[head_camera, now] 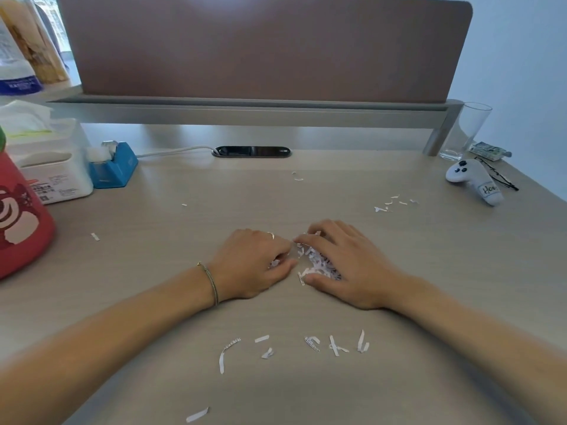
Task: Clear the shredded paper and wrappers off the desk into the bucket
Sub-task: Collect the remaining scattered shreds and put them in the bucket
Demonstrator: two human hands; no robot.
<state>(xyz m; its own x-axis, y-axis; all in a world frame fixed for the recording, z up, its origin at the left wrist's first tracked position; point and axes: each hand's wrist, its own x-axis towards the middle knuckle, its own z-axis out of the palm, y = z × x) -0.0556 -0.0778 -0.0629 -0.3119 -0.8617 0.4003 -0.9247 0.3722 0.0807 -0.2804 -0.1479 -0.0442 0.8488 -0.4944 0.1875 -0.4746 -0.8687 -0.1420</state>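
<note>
Both hands lie palm-down at the middle of the desk [153,302], cupped toward each other around a small heap of shredded paper [317,263]. The left hand [253,265] has its fingers curled inward, its fingertips and thumb pressing against the heap's left edge with a few strips tucked under them; it wears a ring and a thin bracelet. The right hand [343,262] arches over the heap with fingers bent and spread, thumb flat on the desk at the heap's near edge, so most of the pile sits under its palm. Neither hand has lifted the paper; the heap rests on the desk between them.

Loose strips [310,345] lie scattered at 6 o'clock from the hands, and one more [198,415] sits near the desk's front edge. A few scraps [394,204] lie at 2 o'clock, a couple [297,176] at 12 o'clock, and single bits at 9 and 10 o'clock.

The red bucket [18,216] with a bear print stands at 9 o'clock, at the desk's left edge. Behind it are a tissue box [55,167] and a blue tape dispenser [113,167]. At 2 o'clock, far right, stand a drinking glass [466,130], a crumpled wrapper [487,150] and a white plush toy [472,180].
</note>
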